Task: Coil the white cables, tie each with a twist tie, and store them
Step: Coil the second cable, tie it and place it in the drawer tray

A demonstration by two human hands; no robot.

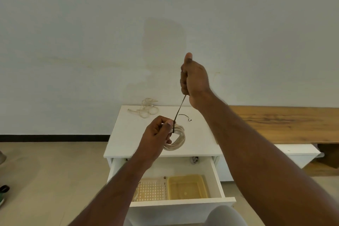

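Above the middle of the white surface (128, 134), a coiled white cable (177, 138) held by the left hand (156, 135), fingers (167, 124) curled and pinching the coil where a dark twist tie (178, 109) crosses it. At about one o'clock from the coil, the right hand (194, 80), raised, fingers closed round the tie's upper end, drawing it taut.

Risks, as judged from here: too hard a pull and the tie may slip out of the left pinch or bite unevenly; any slackening of that pinch and the loops could spring apart, undoing the coil. Tie end perhaps slipping through the right fist as well.

At eleven o'clock on the surface, near the wall, a second white cable (146, 109), loose and not yet coiled. At two o'clock from the coil, a spare dark tie (185, 116) lying flat.

At six o'clock, below the surface, an open drawer (218, 178): inside, a perforated basket (152, 189) on the left, contents partly hidden by the left forearm, so cannot tell fully; beside it a yellow tray (187, 186), nothing visible in it.
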